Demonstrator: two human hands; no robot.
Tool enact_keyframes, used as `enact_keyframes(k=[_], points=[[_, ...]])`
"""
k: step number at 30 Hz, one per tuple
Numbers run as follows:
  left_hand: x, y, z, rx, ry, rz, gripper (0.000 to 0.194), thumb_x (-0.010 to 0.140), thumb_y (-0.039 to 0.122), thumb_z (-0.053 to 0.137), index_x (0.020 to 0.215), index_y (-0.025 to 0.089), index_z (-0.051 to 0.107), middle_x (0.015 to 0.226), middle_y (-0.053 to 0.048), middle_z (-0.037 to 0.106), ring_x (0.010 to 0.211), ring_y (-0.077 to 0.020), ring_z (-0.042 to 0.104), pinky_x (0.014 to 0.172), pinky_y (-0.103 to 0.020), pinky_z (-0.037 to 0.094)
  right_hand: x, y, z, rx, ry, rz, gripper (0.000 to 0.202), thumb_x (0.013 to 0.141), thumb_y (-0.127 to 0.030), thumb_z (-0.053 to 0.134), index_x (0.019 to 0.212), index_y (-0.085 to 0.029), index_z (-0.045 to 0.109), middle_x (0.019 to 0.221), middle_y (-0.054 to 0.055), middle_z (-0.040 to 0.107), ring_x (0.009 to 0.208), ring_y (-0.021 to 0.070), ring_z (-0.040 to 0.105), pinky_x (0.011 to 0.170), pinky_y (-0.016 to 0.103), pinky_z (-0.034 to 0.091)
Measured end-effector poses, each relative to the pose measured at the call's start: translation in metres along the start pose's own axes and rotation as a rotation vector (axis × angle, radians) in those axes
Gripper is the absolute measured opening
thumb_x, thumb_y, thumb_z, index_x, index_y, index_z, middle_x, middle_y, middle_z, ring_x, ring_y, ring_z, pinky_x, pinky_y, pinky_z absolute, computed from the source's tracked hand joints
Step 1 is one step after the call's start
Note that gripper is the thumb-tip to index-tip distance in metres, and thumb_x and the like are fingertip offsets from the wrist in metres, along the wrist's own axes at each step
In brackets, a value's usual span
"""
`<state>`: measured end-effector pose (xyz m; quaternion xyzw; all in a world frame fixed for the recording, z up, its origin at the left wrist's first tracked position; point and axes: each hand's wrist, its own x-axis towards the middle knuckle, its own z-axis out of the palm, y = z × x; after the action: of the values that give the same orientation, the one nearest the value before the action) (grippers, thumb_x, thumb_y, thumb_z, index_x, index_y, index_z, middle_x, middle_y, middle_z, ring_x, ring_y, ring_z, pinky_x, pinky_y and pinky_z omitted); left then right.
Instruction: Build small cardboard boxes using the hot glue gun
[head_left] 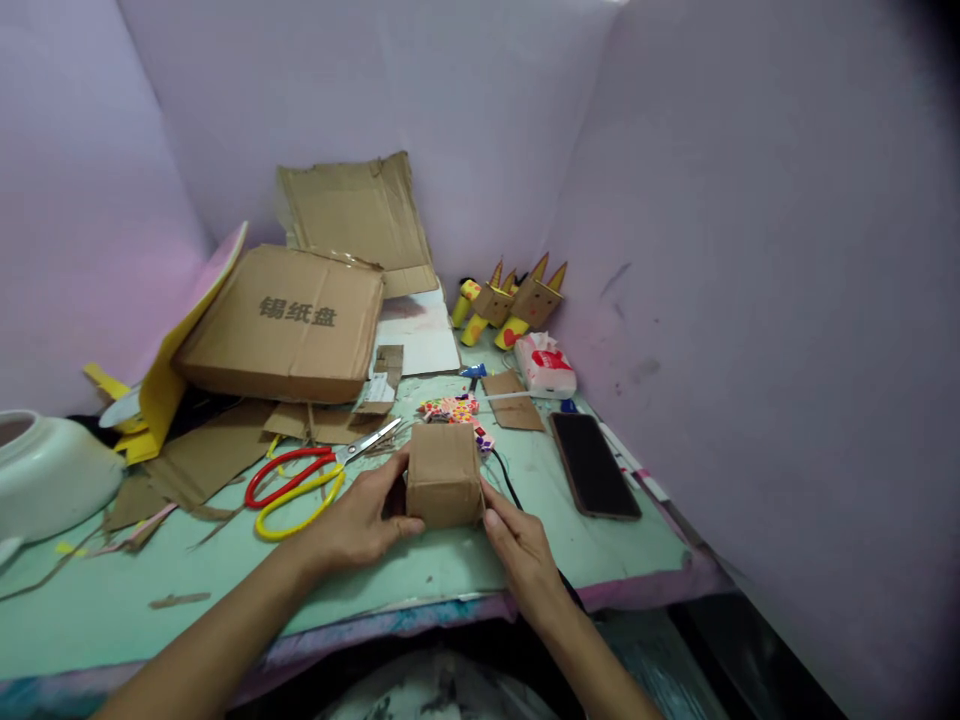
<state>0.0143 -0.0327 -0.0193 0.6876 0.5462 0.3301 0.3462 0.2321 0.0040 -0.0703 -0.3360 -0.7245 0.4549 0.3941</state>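
A small brown cardboard box (pixel 444 475) stands near the table's front edge, between my two hands. My left hand (pixel 367 515) grips its left side, thumb at the lower front corner and fingers behind. My right hand (pixel 521 540) pinches at the box's right edge with thumb and forefinger. Just behind the box lies a colourful patterned hot glue gun (pixel 450 406), partly hidden by it, with a black cable running to the right. Scissors (pixel 300 487) with one red and one yellow handle lie open beside my left hand.
A large carton (pixel 289 322) and cardboard scraps (pixel 214 450) fill the back left. A white pot (pixel 56 475) stands far left. A phone (pixel 595 466), a tissue pack (pixel 545 368) and cardboard animal figures (pixel 529 303) are on the right. Walls enclose the table.
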Motion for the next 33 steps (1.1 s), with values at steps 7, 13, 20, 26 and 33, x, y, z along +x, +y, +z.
enact_keyframes(k=[7,13,20,26,33], points=[[0.001,-0.003,0.001,-0.055,0.014,0.011,0.066,0.072,0.027,0.069,0.13,0.015,0.042,0.129,-0.015,0.056,0.121,-0.0339,0.05,0.101,-0.044,0.041,0.006,-0.003,-0.001,-0.049,0.011,-0.023,0.048,0.093,-0.048,0.04,0.133,-0.024,0.052,0.139,0.009,0.052,0.13,0.0243,0.047,0.11,0.048,0.033],[0.003,-0.015,0.002,-0.145,-0.02,0.031,0.068,0.072,0.034,0.071,0.13,0.012,0.044,0.129,-0.016,0.056,0.119,-0.0329,0.052,0.101,-0.045,0.042,0.007,-0.005,0.004,-0.114,0.063,-0.104,0.049,0.095,-0.047,0.034,0.131,-0.021,0.055,0.131,0.012,0.058,0.123,0.0214,0.053,0.106,0.043,0.04],[0.005,-0.021,0.002,-0.19,-0.015,0.024,0.074,0.071,0.047,0.072,0.131,0.015,0.041,0.13,-0.015,0.056,0.118,-0.0331,0.053,0.099,-0.043,0.045,0.007,-0.009,0.003,-0.106,0.058,-0.09,0.049,0.095,-0.044,0.035,0.131,-0.017,0.054,0.133,0.014,0.057,0.124,0.0224,0.053,0.107,0.042,0.039],[0.001,-0.014,-0.001,-0.134,0.031,0.013,0.075,0.066,0.052,0.074,0.125,0.013,0.047,0.119,-0.015,0.062,0.108,-0.0329,0.06,0.09,-0.041,0.051,0.001,-0.011,0.001,-0.115,0.1,-0.197,0.043,0.095,-0.036,0.038,0.13,-0.017,0.055,0.13,0.015,0.059,0.122,0.0236,0.054,0.104,0.042,0.042],[-0.02,-0.011,0.001,0.079,0.092,-0.004,0.056,0.072,0.044,0.068,0.118,0.015,0.054,0.105,-0.011,0.068,0.094,-0.0307,0.065,0.079,-0.038,0.055,-0.003,-0.017,0.002,-0.103,0.09,-0.26,0.036,0.091,-0.02,0.042,0.12,-0.015,0.063,0.113,0.014,0.066,0.106,0.0203,0.062,0.092,0.034,0.05]])
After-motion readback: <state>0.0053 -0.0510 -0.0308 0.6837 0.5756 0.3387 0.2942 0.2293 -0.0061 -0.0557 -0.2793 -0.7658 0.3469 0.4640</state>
